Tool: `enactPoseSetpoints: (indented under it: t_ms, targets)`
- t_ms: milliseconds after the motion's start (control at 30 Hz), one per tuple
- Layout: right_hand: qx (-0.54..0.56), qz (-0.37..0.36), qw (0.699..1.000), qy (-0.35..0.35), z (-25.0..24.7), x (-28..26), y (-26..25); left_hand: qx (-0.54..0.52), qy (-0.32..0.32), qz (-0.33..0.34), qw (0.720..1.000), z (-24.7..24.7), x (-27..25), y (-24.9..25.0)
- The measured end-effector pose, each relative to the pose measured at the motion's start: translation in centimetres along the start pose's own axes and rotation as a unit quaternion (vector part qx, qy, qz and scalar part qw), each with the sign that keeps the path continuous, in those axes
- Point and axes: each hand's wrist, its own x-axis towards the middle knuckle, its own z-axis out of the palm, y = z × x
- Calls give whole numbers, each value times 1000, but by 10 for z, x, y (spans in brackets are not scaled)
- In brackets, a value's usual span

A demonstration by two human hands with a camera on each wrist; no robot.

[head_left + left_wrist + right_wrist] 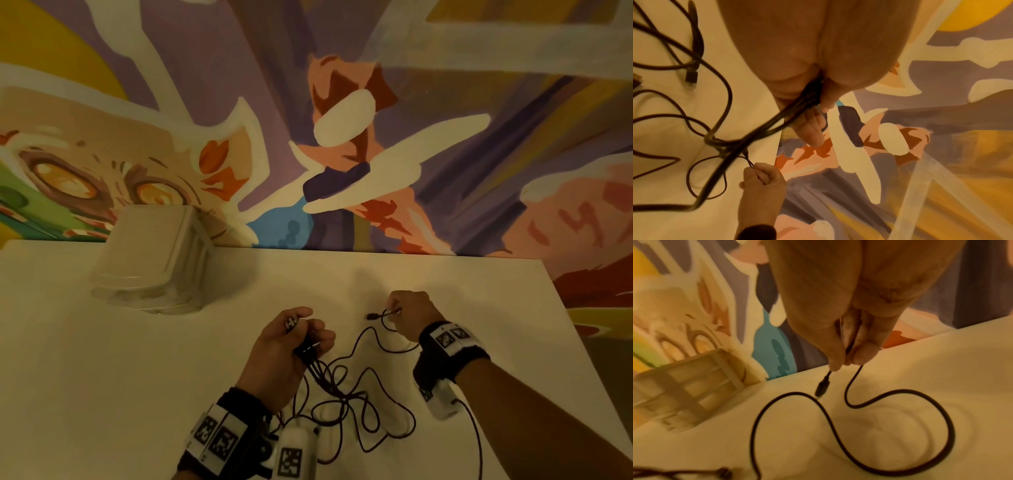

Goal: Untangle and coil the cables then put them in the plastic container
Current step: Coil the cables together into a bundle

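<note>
Plastic container (150, 253) stands at the table's (102, 377) far left edge. Left hand (287, 353) grips bunched cables (342, 387) near the front edge; right hand (411, 315) pinches one cable end (823, 386).

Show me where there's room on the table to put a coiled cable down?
Bare table lies left of the left hand, in front of the plastic container. More lies beyond the right hand, toward the wall. Between the hands, tangled cables crowd it.
</note>
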Motion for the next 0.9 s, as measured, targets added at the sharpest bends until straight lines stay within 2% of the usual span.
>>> enactPoseSetpoints:
  t_ms: [67, 167, 300, 400, 500, 667, 800, 900]
  targets:
    - [23, -23, 999, 11, -1, -23, 2, -15, -8, -8, 1000, 4, -3, -2]
    - [76, -55, 990, 102, -8, -67, -4, -18, -22, -5, 1000, 12, -8, -6]
    - [165, -106, 952, 234, -16, -135, -33, -21, -4, 27, 999, 23, -16, -11]
    - [262, -117, 914, 288, -17, -174, -61, -19, 0, 39, 999, 33, -26, -15]
    - [338, -131, 890, 277, -14, -190, -75, -14, -3, 51, 999, 41, -36, -20]
    - [397, -125, 891, 181, -9, -198, -75, -38, -31, 53, 997, 47, -52, -25]
    - [438, -112, 879, 149, -9, -206, -69, -47, -53, 55, 996, 48, -65, -26]
    - [436, -116, 882, 137, -7, -212, -66, -45, -60, 44, 996, 50, -72, -27]
